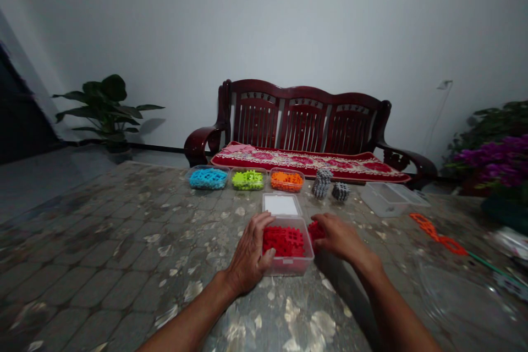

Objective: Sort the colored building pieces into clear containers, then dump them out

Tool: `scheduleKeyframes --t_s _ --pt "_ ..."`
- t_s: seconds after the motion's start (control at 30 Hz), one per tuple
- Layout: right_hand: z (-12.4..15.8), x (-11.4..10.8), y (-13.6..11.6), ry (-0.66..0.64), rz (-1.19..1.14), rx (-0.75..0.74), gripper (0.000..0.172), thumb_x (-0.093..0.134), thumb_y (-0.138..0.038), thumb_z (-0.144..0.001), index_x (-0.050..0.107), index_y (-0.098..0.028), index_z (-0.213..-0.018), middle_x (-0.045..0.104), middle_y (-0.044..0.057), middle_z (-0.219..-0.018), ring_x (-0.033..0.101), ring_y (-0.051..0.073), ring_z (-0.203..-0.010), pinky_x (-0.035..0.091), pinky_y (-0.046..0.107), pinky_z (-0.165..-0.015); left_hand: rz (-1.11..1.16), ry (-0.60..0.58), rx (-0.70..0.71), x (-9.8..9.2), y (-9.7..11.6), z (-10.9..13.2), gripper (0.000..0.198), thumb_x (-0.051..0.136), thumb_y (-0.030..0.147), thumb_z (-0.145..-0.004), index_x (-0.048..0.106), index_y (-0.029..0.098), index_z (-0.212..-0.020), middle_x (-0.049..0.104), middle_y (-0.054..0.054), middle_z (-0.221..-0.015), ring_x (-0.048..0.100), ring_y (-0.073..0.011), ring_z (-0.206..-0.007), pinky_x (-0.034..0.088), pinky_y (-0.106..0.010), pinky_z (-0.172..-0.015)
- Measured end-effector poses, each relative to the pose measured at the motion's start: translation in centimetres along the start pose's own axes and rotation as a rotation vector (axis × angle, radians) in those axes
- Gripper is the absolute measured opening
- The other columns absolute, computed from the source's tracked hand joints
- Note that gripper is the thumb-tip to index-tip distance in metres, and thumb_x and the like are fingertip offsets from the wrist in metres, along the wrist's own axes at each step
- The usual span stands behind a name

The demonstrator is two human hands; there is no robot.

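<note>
Holding clear box (287, 268) and red pieces (315, 230), hands (249, 256) either side

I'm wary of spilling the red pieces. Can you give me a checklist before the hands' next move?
1. Box steadied: ok, left hand on its left side.
2. Lid out of the way: ok, open behind the box.
3. All red pieces inside: not ok, some are at the right hand, outside the right wall.
4. Grey stacks apart from the hands: ok, farther back.
5. Red piece count: cannot tell, they overlap.
</note>
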State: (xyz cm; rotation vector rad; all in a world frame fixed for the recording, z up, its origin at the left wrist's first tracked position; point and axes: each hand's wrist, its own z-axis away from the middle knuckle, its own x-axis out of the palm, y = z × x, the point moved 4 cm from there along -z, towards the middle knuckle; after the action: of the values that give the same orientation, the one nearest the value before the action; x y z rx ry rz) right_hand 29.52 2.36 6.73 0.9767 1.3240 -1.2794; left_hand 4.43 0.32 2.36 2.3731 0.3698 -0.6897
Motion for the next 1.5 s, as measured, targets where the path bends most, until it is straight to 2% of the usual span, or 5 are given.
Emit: scheduleKeyframes --t_s 0.4,0.67,0.87,1.1,1.5 --pt "-0.1 2.2 -1.7 -0.018 0.234 -0.006 0.048 0.053 -0.014 -0.088 0.058 -0.013 -0.135 0.067 0.019 -0.123 0.061 0.032 -0.112 0.044 0.036 -0.087 0.018 0.020 -0.002 0.0 -0.2 0.1 0.055 0.047 0.029 -0.093 0.035 0.021 -0.147 0.045 -0.015 -0.145 0.042 -0.0322 -0.139 0.036 -0.056 -0.116" --pt "0.5 -0.1 -1.1 0.063 0.091 -0.001 0.062 0.059 -0.013 -0.077 0.055 -0.009 -0.139 0.072 0.021 -0.118 0.066 0.033 -0.109 0.047 0.039 -0.090 0.012 0.026 0.001 0.1 -0.3 0.1 0.056 0.047 0.028 -0.093 0.035 0.020 -0.147 0.046 -0.016 -0.144 0.043 -0.0319 -0.138 0.036 -0.056 -0.115" --pt "2.3 -4.1 -1.7 0.305 -0.253 -0.256 0.061 0.061 -0.027 -0.078 0.059 -0.017 -0.138 0.070 0.014 -0.128 0.066 0.030 -0.113 0.049 0.043 -0.099 0.010 0.016 0.000 0.1 -0.1 0.1 0.055 0.046 0.029 -0.093 0.033 0.022 -0.147 0.044 -0.016 -0.146 0.042 -0.0319 -0.139 0.036 -0.056 -0.115" --pt "3.1 -3.1 -6.5 0.195 -0.244 -0.479 0.056 0.059 -0.014 -0.074 0.066 -0.018 -0.129 0.072 0.013 -0.125 0.065 0.029 -0.114 0.048 0.044 -0.102 -0.008 0.007 -0.006 0.1 0.0 0.1 0.054 0.044 0.031 -0.095 0.033 0.021 -0.147 0.043 -0.016 -0.146 0.042 -0.0324 -0.139 0.035 -0.057 -0.116" --pt "0.1 -1.5 1.0 0.115 -0.088 0.002 0.052 0.062 -0.026 -0.081 0.065 -0.016 -0.132 0.066 0.015 -0.134 0.059 0.032 -0.124 0.044 0.041 -0.104 0.007 -0.003 -0.013 0.0 0.0 0.0 0.057 0.045 0.028 -0.093 0.031 0.022 -0.147 0.041 -0.016 -0.146 0.042 -0.0329 -0.139 0.035 -0.058 -0.115"
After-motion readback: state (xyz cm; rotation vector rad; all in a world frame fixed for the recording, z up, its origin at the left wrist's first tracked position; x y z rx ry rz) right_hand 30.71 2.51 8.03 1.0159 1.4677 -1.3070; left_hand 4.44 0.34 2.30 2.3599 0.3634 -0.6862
